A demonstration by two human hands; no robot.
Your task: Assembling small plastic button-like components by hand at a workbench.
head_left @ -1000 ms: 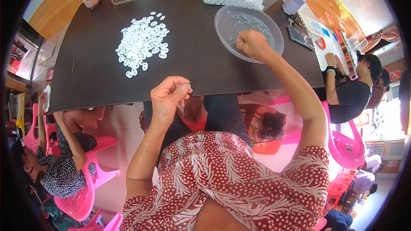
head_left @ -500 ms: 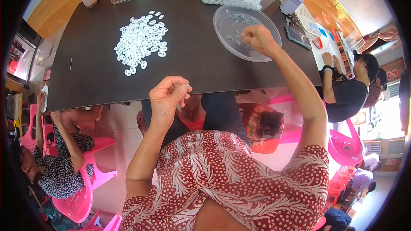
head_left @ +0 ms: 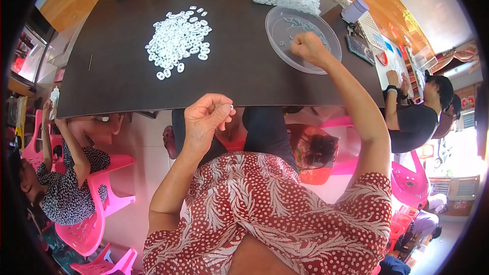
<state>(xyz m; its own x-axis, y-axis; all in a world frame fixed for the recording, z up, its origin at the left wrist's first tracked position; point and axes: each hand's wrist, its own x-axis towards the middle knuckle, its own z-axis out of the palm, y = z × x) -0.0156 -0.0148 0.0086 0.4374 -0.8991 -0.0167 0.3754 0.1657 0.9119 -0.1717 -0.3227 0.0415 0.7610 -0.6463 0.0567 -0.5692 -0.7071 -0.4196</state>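
Left hand (head_left: 204, 118) just off the bench (head_left: 239, 79), grip pinching a small white piece (head_left: 232, 107). White heap (head_left: 178, 40) on bench, left side. Right hand (head_left: 308, 49) over round tray (head_left: 277, 36), fingers curled; cannot tell whether grip holds anything. Clear box (head_left: 329, 2) beyond.

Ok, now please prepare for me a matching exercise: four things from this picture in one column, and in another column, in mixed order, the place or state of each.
Things
1. Pile of small white oval plastic pieces
2. Shallow round translucent plastic tray
3. Lilac cylindrical bottle
4. Bare left grip

Places and states
A. Beyond the dark rectangular phone
B. Pinching a tiny white piece
C. Has small grey-green bits in it, with the bare right grip over it
D. Lying loose on the dark brown table

Right pairs: 1-D, 2-C, 3-A, 4-B.
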